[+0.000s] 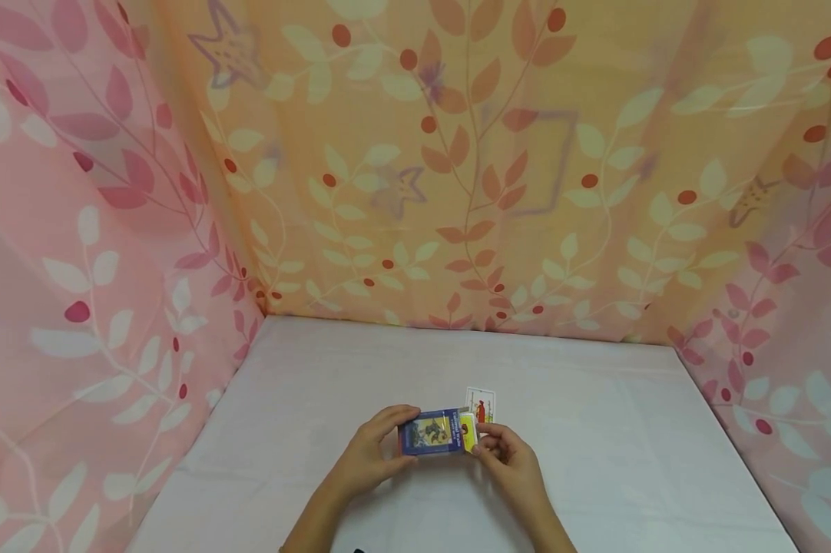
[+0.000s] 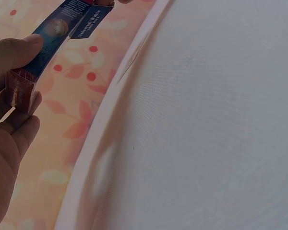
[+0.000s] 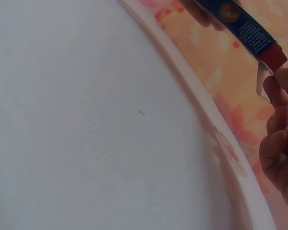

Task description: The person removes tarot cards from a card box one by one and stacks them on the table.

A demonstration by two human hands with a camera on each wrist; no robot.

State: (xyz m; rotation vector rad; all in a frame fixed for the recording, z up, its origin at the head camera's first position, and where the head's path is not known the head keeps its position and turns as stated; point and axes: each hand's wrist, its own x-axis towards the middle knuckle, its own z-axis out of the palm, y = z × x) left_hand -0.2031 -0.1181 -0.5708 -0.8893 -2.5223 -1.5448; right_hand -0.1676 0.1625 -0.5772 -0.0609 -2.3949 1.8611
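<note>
My left hand (image 1: 369, 452) grips the left end of a blue tarot card box (image 1: 425, 433), thumb on one edge and fingers on the other. The box is held up over the white table with its picture side up. In the left wrist view, a blue flap (image 2: 90, 22) stands out from the box's far end. At that right end, my right hand (image 1: 518, 465) pinches a yellow-faced card (image 1: 468, 432) that sticks partly out. Whether more cards lie under it is hidden. Behind the box, a white-bordered card (image 1: 481, 401) with a red figure lies on the table, partly covered.
The white-covered table (image 1: 305, 376) spreads out around the hands. A patterned orange curtain (image 1: 402, 253) hangs along its back edge, with pink curtains (image 1: 146, 307) at the sides. A small dark object (image 1: 359, 551) shows at the bottom edge.
</note>
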